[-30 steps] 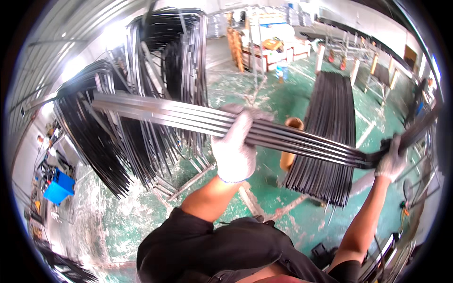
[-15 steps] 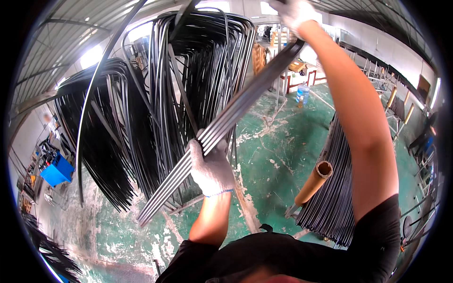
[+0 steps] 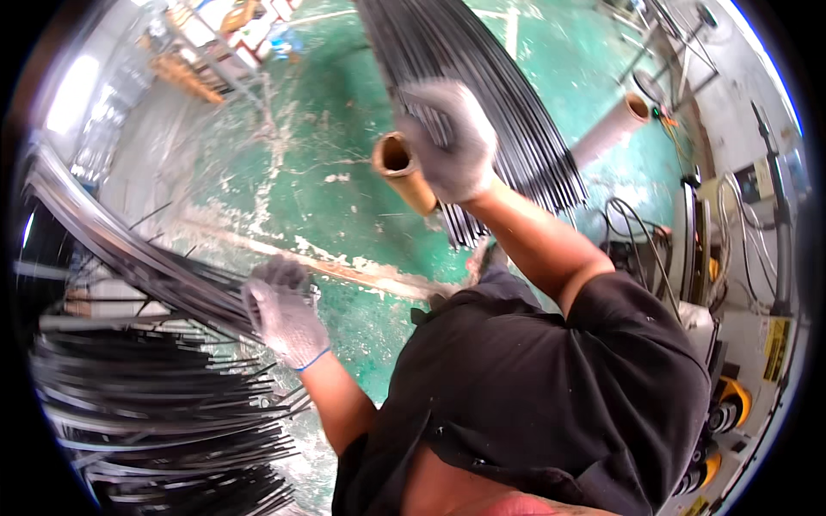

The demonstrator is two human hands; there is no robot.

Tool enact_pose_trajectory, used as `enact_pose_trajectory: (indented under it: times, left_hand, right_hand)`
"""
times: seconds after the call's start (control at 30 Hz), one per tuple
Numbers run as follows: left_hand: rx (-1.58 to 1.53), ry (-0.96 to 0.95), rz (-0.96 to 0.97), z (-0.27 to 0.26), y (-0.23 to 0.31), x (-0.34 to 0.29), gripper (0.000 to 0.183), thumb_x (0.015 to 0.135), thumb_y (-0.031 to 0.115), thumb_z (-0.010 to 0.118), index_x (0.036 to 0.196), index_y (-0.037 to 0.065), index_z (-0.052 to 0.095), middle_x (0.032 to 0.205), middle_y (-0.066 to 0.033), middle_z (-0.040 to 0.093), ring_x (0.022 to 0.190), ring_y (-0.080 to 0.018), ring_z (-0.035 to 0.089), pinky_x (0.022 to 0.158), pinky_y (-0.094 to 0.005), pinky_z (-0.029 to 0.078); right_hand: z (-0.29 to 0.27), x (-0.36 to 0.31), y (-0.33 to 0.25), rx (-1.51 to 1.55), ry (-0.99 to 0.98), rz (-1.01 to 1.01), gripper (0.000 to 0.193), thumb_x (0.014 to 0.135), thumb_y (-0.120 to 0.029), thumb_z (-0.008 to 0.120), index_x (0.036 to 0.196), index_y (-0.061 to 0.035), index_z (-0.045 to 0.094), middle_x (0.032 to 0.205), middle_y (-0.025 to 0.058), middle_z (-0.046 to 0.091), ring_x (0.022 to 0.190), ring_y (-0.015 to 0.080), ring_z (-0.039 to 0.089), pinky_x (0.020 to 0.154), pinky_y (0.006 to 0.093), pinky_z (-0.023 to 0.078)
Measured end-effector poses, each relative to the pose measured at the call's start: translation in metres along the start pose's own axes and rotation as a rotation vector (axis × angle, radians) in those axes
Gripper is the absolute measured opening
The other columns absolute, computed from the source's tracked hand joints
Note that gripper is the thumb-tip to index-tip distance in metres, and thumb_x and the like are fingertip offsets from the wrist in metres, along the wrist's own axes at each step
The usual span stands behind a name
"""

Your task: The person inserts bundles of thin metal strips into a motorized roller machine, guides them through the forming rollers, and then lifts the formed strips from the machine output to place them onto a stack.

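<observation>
My left hand (image 3: 280,314), in a grey knit glove, is closed around a long bundle of thin black metal rods (image 3: 129,249) that curves away to the upper left. My right hand (image 3: 447,142), gloved the same way, is raised with curled fingers in front of a flat stack of black rods (image 3: 508,112) lying on the green floor. It is blurred, so I cannot tell whether it holds any rods. A brown cardboard tube (image 3: 404,172) sticks out from under that stack, just left of my right hand.
Many more bent black rods (image 3: 155,413) hang or lie in heaps at the lower left. A second cardboard tube (image 3: 615,129) lies under the stack's right side. Machines, cables and a yellow-wheeled cart (image 3: 731,404) line the right edge. Orange racks (image 3: 185,77) stand at the upper left.
My view has swung down toward the floor. The bundle has dropped to the left with my left hand, and my right hand has come down from overhead to the floor stack.
</observation>
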State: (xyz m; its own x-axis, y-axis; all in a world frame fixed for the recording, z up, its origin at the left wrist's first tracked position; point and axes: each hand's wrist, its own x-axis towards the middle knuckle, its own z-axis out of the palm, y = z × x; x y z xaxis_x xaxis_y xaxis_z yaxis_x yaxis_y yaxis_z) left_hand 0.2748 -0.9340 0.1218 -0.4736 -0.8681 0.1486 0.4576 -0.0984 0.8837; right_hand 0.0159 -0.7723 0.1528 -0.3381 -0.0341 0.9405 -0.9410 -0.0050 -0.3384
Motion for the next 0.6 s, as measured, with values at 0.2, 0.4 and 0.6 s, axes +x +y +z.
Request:
enact_pose_trajectory:
  times: [0.2, 0.4, 0.6]
  left_hand:
    - [0.557, -0.19, 0.057, 0.129, -0.056, 0.048, 0.027, 0.104, 0.018, 0.061, 0.119, -0.004, 0.062, 0.109, -0.0164, 0.07, 0.094, -0.0231, 0.069, 0.085, -0.0368, 0.056]
    - [0.562, -0.449, -0.071, 0.241, -0.154, 0.046, 0.016, 0.1, 0.0, 0.062, 0.115, -0.005, 0.064, 0.106, -0.0103, 0.07, 0.096, -0.015, 0.066, 0.09, -0.0286, 0.053]
    - [0.598, -0.499, -0.264, 0.276, -0.206, 0.012, 0.014, 0.101, 0.0, 0.061, 0.114, -0.005, 0.064, 0.106, -0.0099, 0.069, 0.096, -0.015, 0.066, 0.093, -0.0303, 0.053]
  right_hand:
    - [-0.196, -0.25, 0.201, -1.013, -0.58, 0.979, 0.06, 0.082, -0.03, 0.083, 0.131, -0.0047, 0.06, 0.121, 0.022, 0.068, 0.118, 0.0385, 0.063, 0.102, 0.0475, 0.05]
    - [-0.275, -0.296, 0.293, -1.206, -0.736, 1.245, 0.077, 0.074, -0.041, 0.09, 0.129, -0.0016, 0.052, 0.127, 0.0222, 0.062, 0.119, 0.0392, 0.061, 0.103, 0.0466, 0.05]
    - [-0.262, -0.301, 0.336, -1.28, -0.892, 1.386, 0.049, 0.088, -0.041, 0.078, 0.115, -0.0036, 0.065, 0.12, 0.0185, 0.068, 0.113, 0.0322, 0.068, 0.093, 0.0414, 0.058]
